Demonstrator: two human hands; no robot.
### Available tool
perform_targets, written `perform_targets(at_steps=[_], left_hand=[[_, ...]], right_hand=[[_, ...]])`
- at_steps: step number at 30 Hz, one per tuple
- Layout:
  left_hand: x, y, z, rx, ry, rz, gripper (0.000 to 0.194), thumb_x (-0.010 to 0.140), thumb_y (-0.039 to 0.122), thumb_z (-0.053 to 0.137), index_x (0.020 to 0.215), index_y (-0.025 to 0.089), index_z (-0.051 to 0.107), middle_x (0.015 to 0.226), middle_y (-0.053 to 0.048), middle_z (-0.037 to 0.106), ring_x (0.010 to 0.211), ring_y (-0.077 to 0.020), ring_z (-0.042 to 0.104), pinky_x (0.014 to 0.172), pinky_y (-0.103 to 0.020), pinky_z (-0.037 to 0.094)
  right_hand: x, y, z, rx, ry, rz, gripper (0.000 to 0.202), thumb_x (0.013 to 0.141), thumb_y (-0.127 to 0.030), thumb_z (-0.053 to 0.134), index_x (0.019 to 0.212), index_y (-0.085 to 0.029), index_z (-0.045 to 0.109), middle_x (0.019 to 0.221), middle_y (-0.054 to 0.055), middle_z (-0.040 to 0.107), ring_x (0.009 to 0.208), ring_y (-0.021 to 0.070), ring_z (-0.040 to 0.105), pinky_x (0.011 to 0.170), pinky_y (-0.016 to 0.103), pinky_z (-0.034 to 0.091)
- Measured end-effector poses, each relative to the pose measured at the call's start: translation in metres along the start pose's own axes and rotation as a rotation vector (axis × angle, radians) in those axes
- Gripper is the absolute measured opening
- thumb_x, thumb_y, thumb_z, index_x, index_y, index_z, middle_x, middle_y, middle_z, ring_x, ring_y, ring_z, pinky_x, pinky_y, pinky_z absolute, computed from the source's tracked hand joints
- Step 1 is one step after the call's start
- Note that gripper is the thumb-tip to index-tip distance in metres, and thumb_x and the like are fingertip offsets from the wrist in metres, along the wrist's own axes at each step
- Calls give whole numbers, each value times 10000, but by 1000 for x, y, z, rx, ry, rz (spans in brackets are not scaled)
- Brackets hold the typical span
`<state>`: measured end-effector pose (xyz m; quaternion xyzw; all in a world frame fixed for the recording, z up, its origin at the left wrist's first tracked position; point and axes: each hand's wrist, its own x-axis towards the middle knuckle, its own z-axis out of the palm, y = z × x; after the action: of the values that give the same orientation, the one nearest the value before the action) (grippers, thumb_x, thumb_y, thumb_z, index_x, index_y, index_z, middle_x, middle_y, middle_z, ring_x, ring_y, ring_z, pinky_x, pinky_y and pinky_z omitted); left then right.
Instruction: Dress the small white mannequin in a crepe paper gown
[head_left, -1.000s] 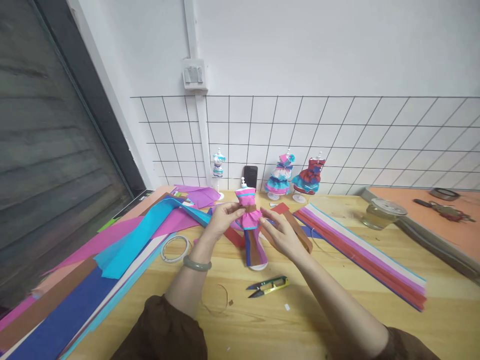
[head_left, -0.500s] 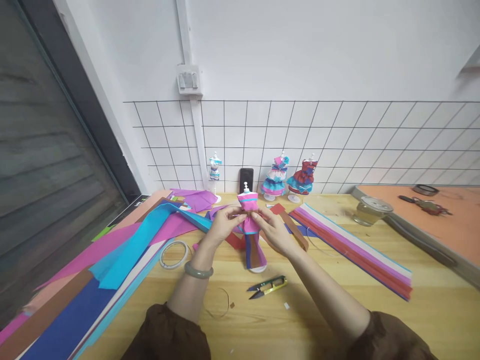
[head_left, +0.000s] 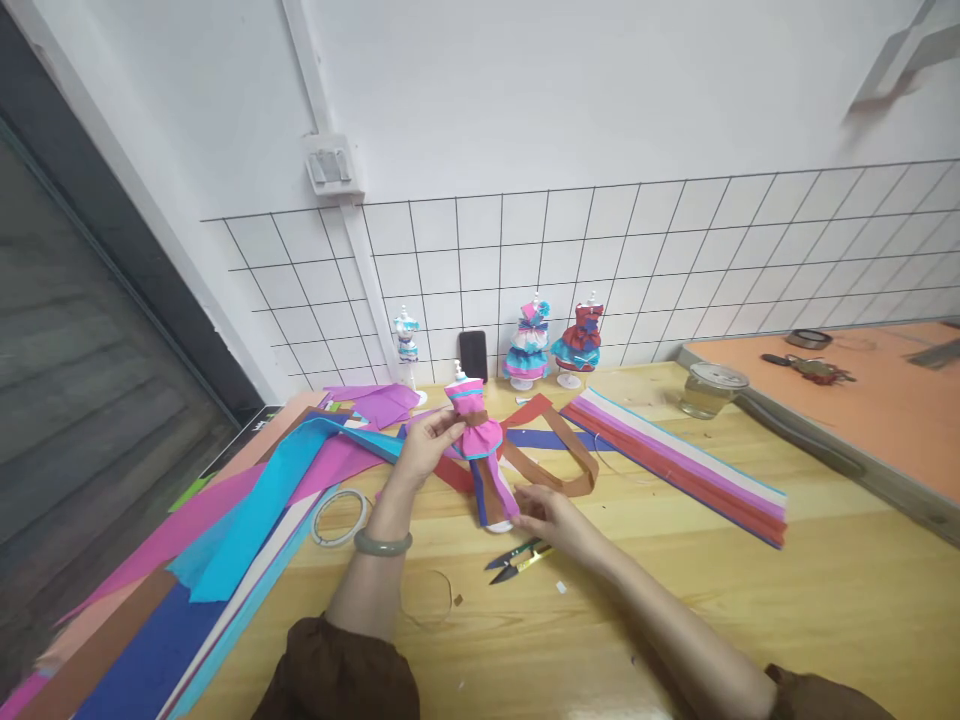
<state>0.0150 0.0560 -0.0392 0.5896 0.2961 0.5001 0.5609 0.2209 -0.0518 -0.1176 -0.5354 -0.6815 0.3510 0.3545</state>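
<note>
1. White wall, its lower part marked with a dark grid, a switch box fixed on it.
2. Wooden table, holding the work.
3. Orange-topped surface at right, with a key bunch on it.
4. Long coloured strips spread along the left: navy, brown, pink, white, with bright blue across the top.
5. Layered strips at right: white, lilac, red, blue edges.
6. Right hand, fingers gathered narrowly at the lower edge of the skirt; I cannot tell whether they pinch it.
7. Left hand, thumb and fingers closed on the dress form's waist.
8. Dress form, in front of the person at mid-table, slightly tilted: pink top, brown waistband, pink frill edged in blue, long panels below in navy, brown and lilac.
9. Three dressed forms on white stands by the wall.
10. Dark flat item at the table's left edge, bearing white lettering too small to read.
11. Lidded clear jar.
12. Black phone, leaning upright against the wall.
13. White tape ring.
14. Snips, yellow handle partly behind the right hand.
15. White scrap and brown scrap.
</note>
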Motion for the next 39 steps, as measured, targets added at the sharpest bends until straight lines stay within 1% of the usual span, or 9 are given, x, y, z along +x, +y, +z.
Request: perform_targets(at_steps=[3,6,9,13,16,19,26,33,39], left_hand=[[-2,1,-1,8,20,-7,381,617,342,796,942,158,727,995,-82,727,965,-226,648,915,-364,477],[-4,-2,-3,3,45,-18,407,615,348,798,962,150,720,1003,-90,726,947,-218,655,910,-363,477],[-6,-5,-5,-5,66,-25,425,615,359,798,976,149,716,1023,-97,721,956,-219,657,912,-367,478],[-7,-6,-5,-9,82,-21,391,620,353,797,954,164,722,1013,-83,725,959,-211,658,929,-367,471],[-7,-5,-3,-6,88,-19,382,619,346,797,948,166,722,993,-77,730,943,-209,661,932,-376,469],[-8,-3,-1,4,87,-13,375,626,336,791,950,161,721,992,-82,729,945,-215,660,921,-376,475],[-6,1,4,30,55,27,349,639,333,783,938,163,727,1011,-89,726,992,-231,652,943,-384,466],[3,-5,12,38,3,48,362,633,330,782,947,160,723,1019,-92,723,981,-238,653,913,-391,486],[5,-14,21,23,2,92,305,666,316,757,937,178,723,1017,-70,724,988,-220,649,926,-373,479]], right_hand=[[-3,-4,2,-117,-74,-53,330,713,-230,670,1041,-194,682,867,35,655,767,188,589,687,284,456],[-1,-7,5,-216,-19,-60,338,702,-169,631,1036,-199,667,821,27,648,728,182,583,656,267,428],[4,-5,11,-241,41,-49,348,746,-228,593,1090,-195,636,831,41,672,737,206,602,654,284,430],[7,-4,15,-229,94,-32,520,749,-253,601,1261,-179,542,1008,93,694,865,260,635,738,332,456],[7,-5,15,-219,94,-47,446,748,-247,609,1194,-229,598,1026,82,698,925,275,640,782,346,461],[5,-6,14,-227,65,-73,441,732,-283,650,1168,-227,607,1065,93,680,994,286,622,831,364,456],[3,1,14,-194,93,-62,808,693,-286,693,1414,-189,341,1278,136,562,1178,280,525,964,414,409],[5,1,10,-210,129,-35,657,762,-311,630,1369,-182,413,1212,132,609,1102,288,574,929,429,433],[2,1,10,-275,145,-40,699,764,-310,641,1398,-180,378,1192,128,627,1032,287,586,897,430,450]])
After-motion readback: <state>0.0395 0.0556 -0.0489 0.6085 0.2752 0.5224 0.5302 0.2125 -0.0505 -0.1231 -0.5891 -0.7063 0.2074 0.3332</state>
